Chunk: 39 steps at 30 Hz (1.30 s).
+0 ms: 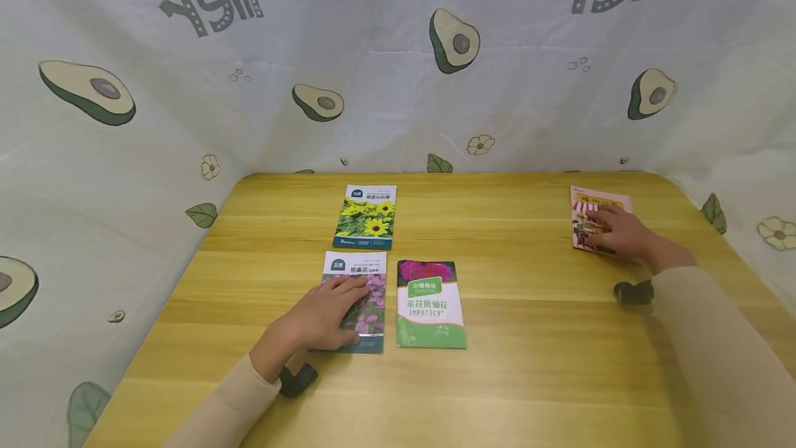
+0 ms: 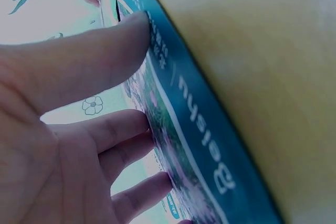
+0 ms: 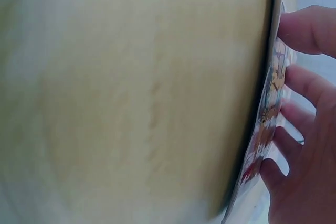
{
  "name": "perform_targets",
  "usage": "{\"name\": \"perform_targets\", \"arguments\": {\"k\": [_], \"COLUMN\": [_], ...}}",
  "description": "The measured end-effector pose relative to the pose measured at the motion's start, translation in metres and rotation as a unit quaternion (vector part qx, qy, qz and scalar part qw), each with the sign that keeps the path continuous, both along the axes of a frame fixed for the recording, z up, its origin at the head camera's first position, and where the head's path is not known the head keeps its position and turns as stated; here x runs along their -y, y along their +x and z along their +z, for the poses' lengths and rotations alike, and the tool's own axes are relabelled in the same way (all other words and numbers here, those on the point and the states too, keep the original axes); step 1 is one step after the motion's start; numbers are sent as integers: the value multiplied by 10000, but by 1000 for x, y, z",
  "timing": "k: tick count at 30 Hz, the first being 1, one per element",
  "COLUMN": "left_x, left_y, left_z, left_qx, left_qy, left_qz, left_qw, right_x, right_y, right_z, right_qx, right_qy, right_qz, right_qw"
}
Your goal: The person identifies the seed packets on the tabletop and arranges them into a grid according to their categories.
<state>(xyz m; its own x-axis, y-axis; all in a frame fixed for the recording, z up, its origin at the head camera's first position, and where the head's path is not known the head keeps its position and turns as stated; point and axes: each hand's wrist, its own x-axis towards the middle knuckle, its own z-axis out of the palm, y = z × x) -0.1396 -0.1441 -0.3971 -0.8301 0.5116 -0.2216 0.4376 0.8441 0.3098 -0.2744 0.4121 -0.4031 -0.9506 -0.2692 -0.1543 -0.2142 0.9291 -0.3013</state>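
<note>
Under my left hand (image 1: 326, 313) lies a seed packet with pink-purple flowers (image 1: 375, 296). In the left wrist view, the thumb and fingertips (image 2: 137, 30) touch its printed face near the teal bottom band (image 2: 197, 111). Far to the right, my right hand (image 1: 624, 235) rests on a pink packet (image 1: 612, 198) with a striped awning picture. The right wrist view has the spread fingertips (image 3: 294, 77) against that packet's face, its edge slightly off the table. Between the hands lies a green and white impatiens packet (image 1: 430, 306). A yellow-flower packet (image 1: 367, 216) lies behind the pink-purple one.
The wooden table (image 1: 497, 379) ends at a rounded back edge. A white cloth with avocado prints (image 1: 385, 40) hangs behind it and along both sides. Dark wrist-worn pieces show below the left wrist (image 1: 298, 380) and right wrist (image 1: 634, 292).
</note>
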Motion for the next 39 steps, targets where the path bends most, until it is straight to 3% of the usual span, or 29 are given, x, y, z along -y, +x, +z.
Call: {"name": "perform_targets", "arguments": {"k": [22,39], "left_x": [-1,0], "left_y": [4,7], "left_z": [2,2], "left_qx": [162,75], "left_qy": [-495,-300], "left_qz": [-86,-84], "left_qw": [9986,9995], "right_x": [5,19], "right_y": [-3,-1], "right_z": [2,4], "right_qx": [138,96], "right_qy": [78,89], "right_qz": [-31,148], "right_qw": [9999,9998]}}
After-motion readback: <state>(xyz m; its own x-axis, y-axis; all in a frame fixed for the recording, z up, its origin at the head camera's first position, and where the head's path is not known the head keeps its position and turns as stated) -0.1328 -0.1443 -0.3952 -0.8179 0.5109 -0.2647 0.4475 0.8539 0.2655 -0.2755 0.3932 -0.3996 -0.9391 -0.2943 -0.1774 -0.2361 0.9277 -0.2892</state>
